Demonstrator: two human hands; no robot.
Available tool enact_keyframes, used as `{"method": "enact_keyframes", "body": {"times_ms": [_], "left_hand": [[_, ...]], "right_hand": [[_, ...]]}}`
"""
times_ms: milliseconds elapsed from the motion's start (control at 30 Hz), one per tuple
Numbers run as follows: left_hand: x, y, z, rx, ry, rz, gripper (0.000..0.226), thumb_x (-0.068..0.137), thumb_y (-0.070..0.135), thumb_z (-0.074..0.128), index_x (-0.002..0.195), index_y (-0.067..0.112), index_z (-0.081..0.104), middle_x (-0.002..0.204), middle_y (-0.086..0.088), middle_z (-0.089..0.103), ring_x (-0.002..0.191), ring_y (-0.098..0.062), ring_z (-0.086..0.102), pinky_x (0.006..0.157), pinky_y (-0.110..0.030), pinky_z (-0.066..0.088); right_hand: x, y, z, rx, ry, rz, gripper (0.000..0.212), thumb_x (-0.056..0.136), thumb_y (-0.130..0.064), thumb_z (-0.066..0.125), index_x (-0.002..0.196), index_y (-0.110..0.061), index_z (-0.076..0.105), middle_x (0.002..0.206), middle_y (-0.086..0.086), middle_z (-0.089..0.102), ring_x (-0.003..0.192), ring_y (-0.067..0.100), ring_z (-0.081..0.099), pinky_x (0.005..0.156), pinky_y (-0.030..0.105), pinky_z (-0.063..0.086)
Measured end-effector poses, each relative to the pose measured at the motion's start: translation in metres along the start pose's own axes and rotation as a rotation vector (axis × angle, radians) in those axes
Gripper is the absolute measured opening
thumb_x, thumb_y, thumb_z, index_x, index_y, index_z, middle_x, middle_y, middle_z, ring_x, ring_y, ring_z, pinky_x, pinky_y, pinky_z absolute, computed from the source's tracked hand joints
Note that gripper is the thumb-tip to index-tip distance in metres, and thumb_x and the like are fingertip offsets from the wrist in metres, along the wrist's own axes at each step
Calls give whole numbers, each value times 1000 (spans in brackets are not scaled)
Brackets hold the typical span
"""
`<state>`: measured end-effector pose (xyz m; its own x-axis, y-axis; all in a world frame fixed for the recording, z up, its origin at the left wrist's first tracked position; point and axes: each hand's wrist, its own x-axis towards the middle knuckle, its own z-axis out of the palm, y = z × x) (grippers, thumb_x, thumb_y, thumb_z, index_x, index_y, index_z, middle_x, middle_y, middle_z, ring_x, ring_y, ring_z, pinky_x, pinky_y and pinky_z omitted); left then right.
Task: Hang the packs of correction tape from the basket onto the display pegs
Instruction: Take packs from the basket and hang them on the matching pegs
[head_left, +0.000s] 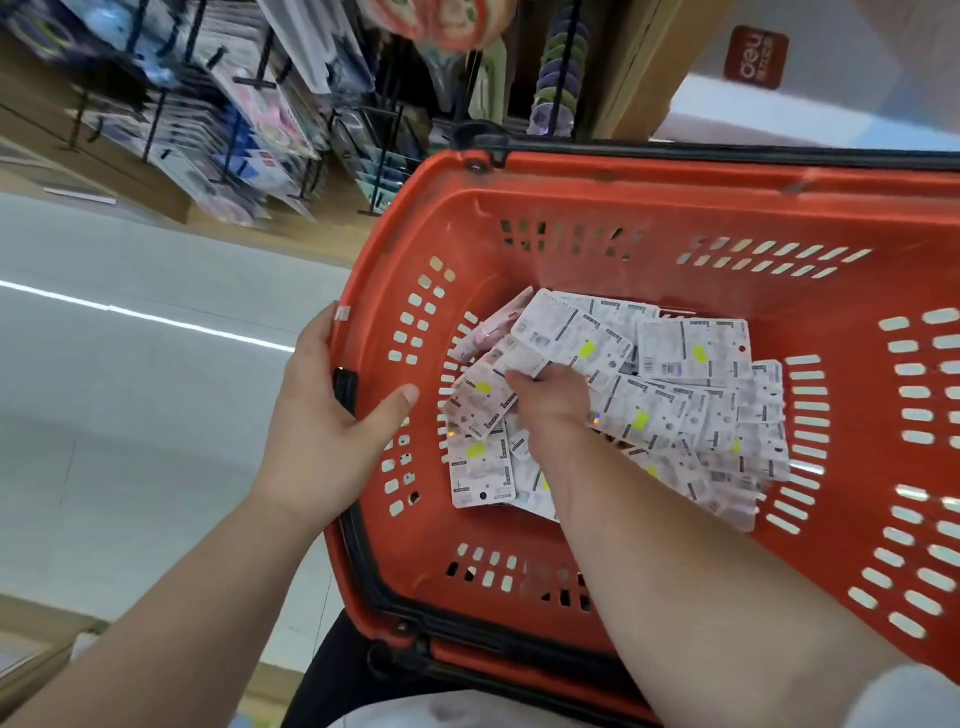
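Left hand (332, 415) grips the basket (623, 208) rim; right hand (550, 400) curls round a few packs (691, 353). Lift a small stack and square its edges.

The basket (623, 218) is red-orange moulded plastic, scuffed and dull along its rim. The packs of correction tape (691, 353) show matt printed card backs. The floor (130, 389) is smooth and glossy. The display pegs (254, 80) look like black metal.

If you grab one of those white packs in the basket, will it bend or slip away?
Probably stiff: the packs lie flat like cards. Likely light, since the right hand grips several at once. They may slide, being loosely heaped in the basket.
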<state>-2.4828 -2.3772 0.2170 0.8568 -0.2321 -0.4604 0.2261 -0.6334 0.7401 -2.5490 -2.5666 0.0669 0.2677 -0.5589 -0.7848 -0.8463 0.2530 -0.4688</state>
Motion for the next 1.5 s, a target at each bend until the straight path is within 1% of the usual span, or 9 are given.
{"method": "enact_keyframes", "body": {"times_ms": [200,300,500,667,800,1000,1133,1333,1500], "left_hand": [[-17,10,8,409,272,309,83,87,46,74,153,10,40,152,-15,47,140,-29,43,119,-42,33],[-25,18,26,470,144,437,76,84,49,70,146,7,53,144,-16,57,135,-32,50,117,-41,32],[-14,46,57,435,-360,198,110,79,57,76,166,25,18,171,3,21,156,-16,24,127,-37,26],[3,48,75,-127,-413,-188,74,83,1,67,148,31,51,127,9,69,113,-7,68,101,-36,54],[10,40,75,-428,-302,-445,61,87,-19,48,131,19,65,113,-4,79,103,-21,77,91,-43,55],[11,38,71,-578,-216,-492,46,97,-12,53,128,18,68,115,-10,79,106,-32,76,89,-47,58],[9,38,67,-533,-210,-460,34,102,5,60,131,22,66,118,-4,79,109,-29,76,96,-52,58],[7,42,63,-382,-217,-415,26,99,7,67,121,19,69,109,-1,81,102,-26,78,97,-55,59],[5,54,56,-229,-223,-318,34,88,-3,75,114,19,73,103,-3,81,97,-26,78,91,-48,62]], "right_hand": [[-46,-16,-39,161,-135,-141,23,85,-15,78,68,-15,64,81,21,70,60,27,59,57,38,49],[-76,-35,-62,189,-260,-231,24,90,-12,75,69,-12,65,74,18,61,56,21,50,52,29,46],[-111,-62,-90,285,-433,-313,20,95,-9,69,76,-10,64,66,5,54,59,16,52,59,27,51],[-90,-66,-101,287,-520,-265,19,103,-16,58,94,-18,75,86,2,73,81,15,65,72,27,57],[-22,-52,-107,-247,-112,-377,29,96,-34,67,124,-27,67,124,-1,64,115,18,60,100,39,52],[25,-25,-99,-1087,-79,-585,94,75,-53,83,154,-38,34,140,5,33,130,29,39,109,42,35],[30,-16,-100,-921,-69,-702,73,80,-34,83,147,-26,54,134,9,45,121,31,46,107,39,39],[15,-18,-128,-615,-29,-919,5,89,-11,74,91,-9,79,91,6,68,93,37,62,83,40,51],[-25,-46,-169,-314,-98,-786,17,90,-19,77,74,-15,71,79,-2,69,81,14,63,74,28,47]]}}
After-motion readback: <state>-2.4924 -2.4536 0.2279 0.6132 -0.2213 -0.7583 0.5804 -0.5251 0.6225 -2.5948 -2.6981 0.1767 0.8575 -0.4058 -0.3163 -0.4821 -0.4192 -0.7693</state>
